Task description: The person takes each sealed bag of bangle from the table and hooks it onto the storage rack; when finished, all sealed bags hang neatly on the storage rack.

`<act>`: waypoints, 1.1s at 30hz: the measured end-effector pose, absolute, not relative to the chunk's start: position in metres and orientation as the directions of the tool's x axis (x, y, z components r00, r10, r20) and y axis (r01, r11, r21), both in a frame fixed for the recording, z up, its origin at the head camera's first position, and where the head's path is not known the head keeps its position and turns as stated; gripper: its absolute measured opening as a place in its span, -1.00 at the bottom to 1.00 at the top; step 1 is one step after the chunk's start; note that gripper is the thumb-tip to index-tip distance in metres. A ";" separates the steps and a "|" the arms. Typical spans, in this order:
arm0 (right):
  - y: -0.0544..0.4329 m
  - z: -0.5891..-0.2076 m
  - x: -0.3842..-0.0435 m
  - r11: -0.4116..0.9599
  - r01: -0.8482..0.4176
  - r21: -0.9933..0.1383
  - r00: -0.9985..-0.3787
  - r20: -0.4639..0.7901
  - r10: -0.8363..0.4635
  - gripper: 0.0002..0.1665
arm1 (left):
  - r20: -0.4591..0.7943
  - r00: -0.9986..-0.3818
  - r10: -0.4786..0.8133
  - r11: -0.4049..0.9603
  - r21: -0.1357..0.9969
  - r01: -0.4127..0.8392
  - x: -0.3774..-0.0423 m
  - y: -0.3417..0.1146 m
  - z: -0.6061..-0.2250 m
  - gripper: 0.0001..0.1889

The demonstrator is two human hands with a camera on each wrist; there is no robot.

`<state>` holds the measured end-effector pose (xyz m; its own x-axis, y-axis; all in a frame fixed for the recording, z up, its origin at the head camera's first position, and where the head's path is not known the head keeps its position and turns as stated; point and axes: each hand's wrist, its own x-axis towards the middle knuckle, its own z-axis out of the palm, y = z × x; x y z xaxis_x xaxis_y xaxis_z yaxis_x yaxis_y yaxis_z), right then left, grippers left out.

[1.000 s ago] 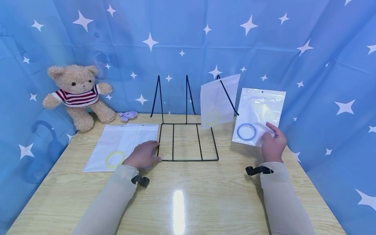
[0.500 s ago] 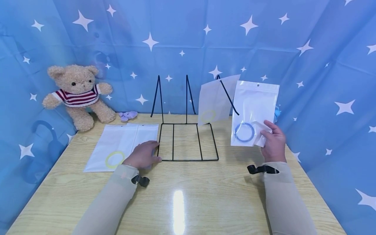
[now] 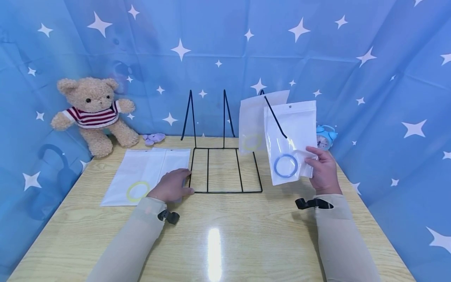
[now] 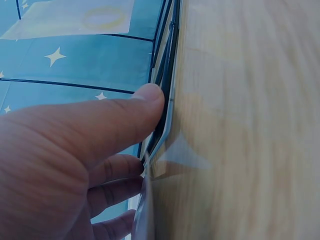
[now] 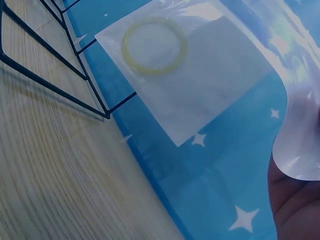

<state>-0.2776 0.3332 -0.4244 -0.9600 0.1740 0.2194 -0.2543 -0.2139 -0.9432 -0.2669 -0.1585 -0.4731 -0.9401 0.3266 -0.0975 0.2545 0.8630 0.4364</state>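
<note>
My right hand (image 3: 323,170) pinches the lower right edge of a clear-front white zip bag (image 3: 301,129) with a blue ring (image 3: 275,166) inside. This bag is held up at the right prong of a black wire display rack (image 3: 225,192); the prong crosses in front of it in the head view. Behind it, another white bag (image 3: 251,117) with a yellow ring hangs on the same prong. My left hand (image 3: 172,185) holds the rack's front left corner, thumb on the front wire and fingers at the side, as the left wrist view shows.
White zip bags (image 3: 121,172), one with a yellow ring, lie left of the rack, partly under the left hand. A teddy bear (image 3: 95,113), a small purple toy (image 3: 154,138) and a blue alarm clock (image 3: 327,137) stand along the back by the starry curtain (image 3: 211,31).
My right hand has brought the blue-ring bag up and leftward to the right prong, uncovering the alarm clock. The hanging bag swings slightly. My left hand stays on the rack.
</note>
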 end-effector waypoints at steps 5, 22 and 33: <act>0.329 -0.419 -0.273 -0.127 -0.177 -0.976 -0.984 0.171 0.056 -0.56 | -0.097 -0.941 0.324 0.862 0.440 0.251 -0.266 -0.158 -0.472 -0.22; 0.313 -0.416 -0.269 -0.084 -0.175 -0.981 -0.972 0.186 -0.145 -0.57 | -0.105 -0.939 0.328 0.858 0.448 0.250 -0.266 -0.159 -0.470 -0.22; 0.301 -0.410 -0.263 -0.042 -0.167 -0.985 -0.960 0.172 -0.223 -0.55 | -0.100 -0.940 0.326 0.855 0.455 0.249 -0.268 -0.159 -0.473 -0.22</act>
